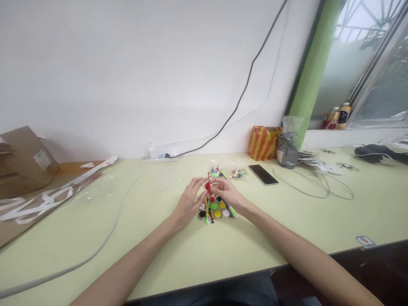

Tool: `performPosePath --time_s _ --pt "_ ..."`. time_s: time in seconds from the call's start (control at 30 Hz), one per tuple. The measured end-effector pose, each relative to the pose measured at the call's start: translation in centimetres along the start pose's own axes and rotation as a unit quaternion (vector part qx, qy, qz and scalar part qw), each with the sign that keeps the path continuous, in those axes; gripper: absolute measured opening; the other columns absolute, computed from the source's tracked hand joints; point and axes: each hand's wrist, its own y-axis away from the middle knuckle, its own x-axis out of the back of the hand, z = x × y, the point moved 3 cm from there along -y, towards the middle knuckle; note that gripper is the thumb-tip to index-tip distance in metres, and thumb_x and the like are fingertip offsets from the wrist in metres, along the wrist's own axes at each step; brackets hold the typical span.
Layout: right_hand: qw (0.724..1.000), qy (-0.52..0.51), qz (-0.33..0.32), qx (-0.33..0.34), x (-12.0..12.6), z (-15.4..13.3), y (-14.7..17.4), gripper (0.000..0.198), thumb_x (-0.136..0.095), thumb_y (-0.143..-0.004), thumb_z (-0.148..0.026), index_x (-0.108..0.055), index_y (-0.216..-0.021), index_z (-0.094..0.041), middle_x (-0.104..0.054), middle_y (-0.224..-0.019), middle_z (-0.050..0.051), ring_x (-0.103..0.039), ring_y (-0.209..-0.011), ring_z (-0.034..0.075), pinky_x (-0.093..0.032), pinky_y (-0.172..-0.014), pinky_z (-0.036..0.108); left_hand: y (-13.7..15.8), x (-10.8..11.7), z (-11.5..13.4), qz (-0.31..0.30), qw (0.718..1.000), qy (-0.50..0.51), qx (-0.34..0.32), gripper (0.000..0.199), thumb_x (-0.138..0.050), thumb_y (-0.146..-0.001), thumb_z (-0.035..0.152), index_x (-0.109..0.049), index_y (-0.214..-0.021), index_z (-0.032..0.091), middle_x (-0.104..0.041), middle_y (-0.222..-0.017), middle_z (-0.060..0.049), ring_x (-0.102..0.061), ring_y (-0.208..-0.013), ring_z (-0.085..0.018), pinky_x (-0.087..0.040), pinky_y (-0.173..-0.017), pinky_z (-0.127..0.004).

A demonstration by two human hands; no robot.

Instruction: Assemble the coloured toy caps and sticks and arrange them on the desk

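Both hands meet over a cluster of small coloured plastic parts on the table. My left hand (188,204) and my right hand (228,193) have their fingers closed around a red plastic piece (208,186), which has a thin upright stick and a rounded part. Beneath them sit several round discs, among them a green disc (214,206), a yellow disc (217,214), a white disc (226,213) and a black disc (202,214). Thin coloured plastic sticks (211,216) lie over and beside the discs. The fingers partly hide the far discs.
Behind my hands lie clear bags of coloured parts (237,173) and a phone (263,174). A striped bag (264,143) and a grey pouch (287,149) stand by the wall. A cardboard box (25,163) and a grey cable (108,238) are at left; thin wires (306,193) at right.
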Motion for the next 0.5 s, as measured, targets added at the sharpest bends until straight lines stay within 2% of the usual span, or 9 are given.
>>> performPosePath --time_s 0.1,0.2,0.3,0.37,0.43,0.5 --pt "1.000 -0.010 0.008 -0.004 0.0 0.0 0.0 0.038 -0.075 -0.080 -0.045 -0.064 -0.101 -0.016 -0.069 -0.082 0.004 -0.062 -0.071 0.016 -0.045 -0.066 0.027 -0.2 -0.4 0.2 0.018 0.999 0.035 0.001 0.042 -0.046 -0.103 0.030 -0.043 -0.145 0.026 -0.056 -0.130 -0.010 -0.055 -0.123 -0.023 -0.047 -0.106 -0.040" --pt "0.999 -0.036 0.016 -0.012 -0.3 -0.1 0.2 0.038 -0.076 -0.080 -0.043 -0.062 -0.103 -0.016 -0.068 -0.079 0.003 -0.060 -0.068 0.015 -0.045 -0.066 0.026 -0.3 -0.6 0.0 0.060 0.997 0.039 0.000 0.026 -0.047 -0.103 0.029 -0.059 -0.126 0.025 -0.059 -0.121 -0.008 -0.057 -0.115 -0.022 -0.048 -0.100 -0.038" --pt "0.998 -0.043 0.042 -0.025 -0.2 -0.5 0.5 0.038 -0.074 -0.081 -0.042 -0.058 -0.107 -0.019 -0.067 -0.072 -0.001 -0.058 -0.063 0.014 -0.046 -0.064 0.026 -0.3 -0.4 -0.3 0.086 0.996 0.020 0.007 0.013 -0.056 -0.100 0.030 -0.062 -0.107 0.022 -0.060 -0.109 -0.006 -0.058 -0.107 -0.022 -0.047 -0.094 -0.036" --pt "0.999 -0.016 0.043 -0.028 -0.2 -1.0 0.7 0.031 -0.071 -0.084 -0.042 -0.060 -0.102 -0.018 -0.067 -0.074 0.000 -0.062 -0.067 0.015 -0.048 -0.066 0.027 -0.3 -0.1 -0.6 0.086 0.996 0.015 0.016 0.009 -0.059 -0.098 0.029 -0.061 -0.100 0.021 -0.060 -0.103 -0.005 -0.058 -0.101 -0.021 -0.047 -0.089 -0.034" --pt "0.999 0.022 0.031 -0.023 -0.2 -1.4 0.9 0.027 -0.065 -0.088 -0.042 -0.062 -0.098 -0.018 -0.068 -0.078 0.003 -0.065 -0.074 0.017 -0.049 -0.069 0.028 -0.2 -0.1 -0.7 0.068 0.998 0.010 0.016 0.008 -0.060 -0.097 0.028 -0.060 -0.096 0.021 -0.060 -0.098 -0.003 -0.058 -0.095 -0.019 -0.046 -0.083 -0.032" --pt "0.997 0.072 0.020 -0.005 -0.2 -1.6 1.1 0.026 -0.061 -0.091 -0.043 -0.062 -0.096 -0.018 -0.068 -0.077 0.003 -0.064 -0.073 0.017 -0.048 -0.068 0.028 0.0 -0.3 -0.7 0.044 0.999 0.005 0.014 0.010 -0.063 -0.096 0.029 -0.059 -0.092 0.020 -0.060 -0.090 -0.001 -0.058 -0.086 -0.017 -0.045 -0.077 -0.030"
